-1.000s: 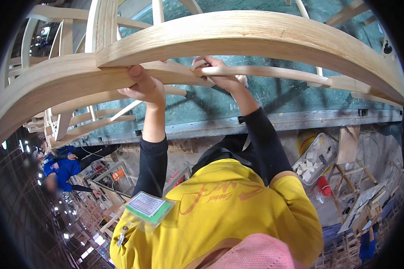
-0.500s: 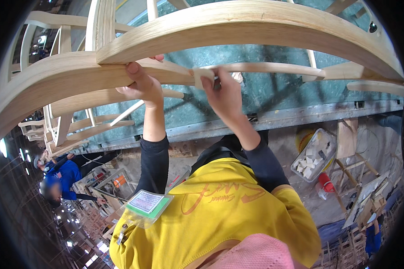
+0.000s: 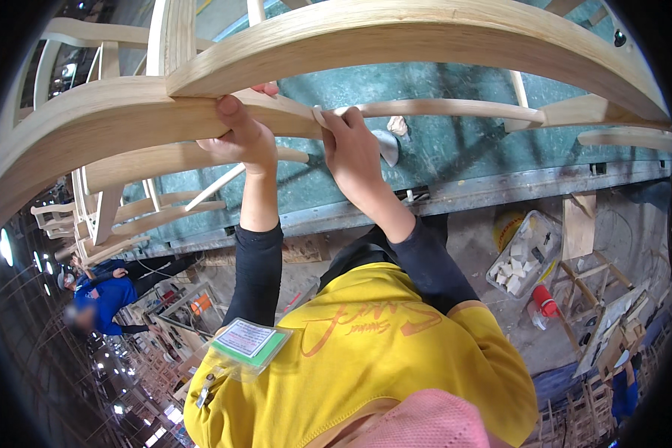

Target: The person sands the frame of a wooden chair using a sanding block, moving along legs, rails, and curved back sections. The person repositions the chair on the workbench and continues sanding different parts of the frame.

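Note:
A pale wooden furniture frame with curved rails lies in front of me on the green worktop [image 3: 455, 145]. My left hand [image 3: 248, 140] is closed around the curved rail [image 3: 104, 119], thumb on the near face and fingertips showing on the far side. In my right hand [image 3: 353, 153] is a small pale folded piece, seemingly sandpaper [image 3: 319, 116], pinched against the rail's end where it meets a thinner wooden bar [image 3: 455, 110]. Most of that piece is hidden by my fingers. Above both hands arches a broad curved rail [image 3: 425, 36].
Beside my right hand, a grey rounded object [image 3: 387, 147] and a crumpled pale scrap [image 3: 398, 125] lie on the worktop. On the floor at right stand a bin [image 3: 504, 257] of white pieces and a red container [image 3: 545, 301]. A person in blue [image 3: 116, 299] is at left.
My right hand has shifted slightly left and turned, so the pale piece now shows only its edge. The grey object beside it has come into view. My left hand keeps its grip.

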`<state>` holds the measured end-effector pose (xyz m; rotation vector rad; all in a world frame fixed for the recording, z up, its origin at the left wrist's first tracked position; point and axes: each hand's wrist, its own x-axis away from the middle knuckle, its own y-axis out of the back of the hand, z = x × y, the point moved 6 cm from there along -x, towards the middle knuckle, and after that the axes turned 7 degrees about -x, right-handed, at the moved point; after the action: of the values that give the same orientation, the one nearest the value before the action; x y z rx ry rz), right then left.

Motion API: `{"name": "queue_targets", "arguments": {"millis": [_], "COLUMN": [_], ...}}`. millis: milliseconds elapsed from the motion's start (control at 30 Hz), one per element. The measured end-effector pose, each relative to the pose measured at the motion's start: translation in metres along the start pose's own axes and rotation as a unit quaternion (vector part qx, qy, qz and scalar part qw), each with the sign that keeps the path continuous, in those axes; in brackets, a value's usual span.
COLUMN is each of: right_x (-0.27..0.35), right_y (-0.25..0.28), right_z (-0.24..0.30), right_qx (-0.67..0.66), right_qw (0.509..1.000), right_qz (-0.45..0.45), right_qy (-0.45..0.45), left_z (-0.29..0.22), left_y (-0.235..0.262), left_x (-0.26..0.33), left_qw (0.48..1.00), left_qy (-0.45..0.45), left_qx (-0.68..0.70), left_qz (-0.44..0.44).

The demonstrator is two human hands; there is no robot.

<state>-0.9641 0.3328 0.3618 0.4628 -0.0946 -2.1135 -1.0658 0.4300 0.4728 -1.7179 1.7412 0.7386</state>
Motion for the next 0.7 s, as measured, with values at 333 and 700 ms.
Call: {"name": "queue_targets", "arguments": {"millis": [333,700], "right_x": [0.053,-0.025], "right_y": [-0.022,-0.047], "right_z": [-0.073,-0.113], "right_qx": [-0.073,-0.509], "right_qw": [0.995,0.79], "right_qz": [-0.043,0.188], "right_qy": [-0.056,-0.285], "left_z": [-0.001,0.001], "left_y": [-0.009,-0.008], "left_x": [-0.002,0.0], "left_qw": [0.998,1.0], "left_qy": [0.011,0.0], "left_qx": [-0.054,0.017], "left_qz": [0.009,-0.015]}}
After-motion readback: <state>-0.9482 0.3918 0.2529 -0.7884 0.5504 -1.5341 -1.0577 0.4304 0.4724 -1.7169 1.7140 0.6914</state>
